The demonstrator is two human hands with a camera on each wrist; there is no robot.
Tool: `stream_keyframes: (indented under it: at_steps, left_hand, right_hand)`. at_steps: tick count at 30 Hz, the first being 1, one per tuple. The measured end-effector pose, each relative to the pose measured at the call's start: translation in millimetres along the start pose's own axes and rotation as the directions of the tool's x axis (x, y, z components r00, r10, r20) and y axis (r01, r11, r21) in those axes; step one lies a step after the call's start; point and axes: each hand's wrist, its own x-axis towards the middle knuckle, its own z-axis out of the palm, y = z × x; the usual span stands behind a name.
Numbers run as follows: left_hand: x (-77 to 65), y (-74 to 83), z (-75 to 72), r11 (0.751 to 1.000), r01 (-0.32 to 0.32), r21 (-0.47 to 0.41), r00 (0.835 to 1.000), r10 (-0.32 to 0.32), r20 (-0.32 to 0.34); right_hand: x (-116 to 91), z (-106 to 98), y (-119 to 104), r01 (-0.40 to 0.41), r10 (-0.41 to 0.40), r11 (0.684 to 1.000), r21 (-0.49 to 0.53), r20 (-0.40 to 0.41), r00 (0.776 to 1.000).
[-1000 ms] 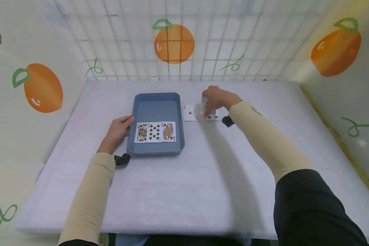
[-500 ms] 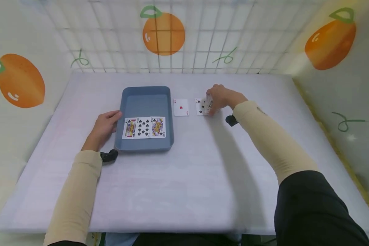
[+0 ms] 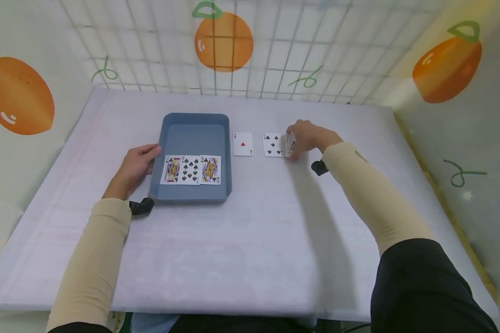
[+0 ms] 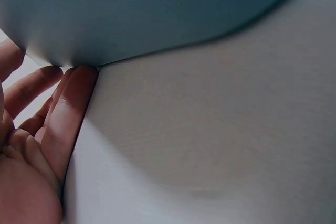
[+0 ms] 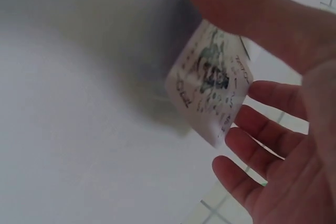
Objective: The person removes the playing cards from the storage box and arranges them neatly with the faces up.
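Head view: right hand (image 3: 308, 138) pinches a tilted card (image 3: 290, 144) just beside the spade card (image 3: 272, 145) on the table (image 3: 233, 259); a light edge grip should avoid bends; left hand (image 3: 135, 165), fingers fairly straight, touches the tray (image 3: 196, 119)

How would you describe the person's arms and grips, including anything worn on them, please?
The left forearm sleeve and right forearm sleeve are cream, with black upper sleeves above. A small dark marking sits near the right cuff. Rounded black devices show by it and by the left cuff. The left grip and right grip are bare, without gloves.
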Motion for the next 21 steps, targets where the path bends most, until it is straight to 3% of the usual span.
stream_keyframes:
  at_steps: [9,21]
  left_hand:
    - [1.4,0.3,-2.2,1.000,0.000,-0.010,1.000,0.000,0.001]
    - [2.7,-0.9,-4.2,1.000,-0.006,-0.008,1.000,0.006,0.007]
  right_hand:
    - [5,1,3,-0.053,0.053,0.998,0.020,0.038,0.998]
    - [5,-2,14,-0.045,0.045,0.999,-0.001,0.052,0.998]
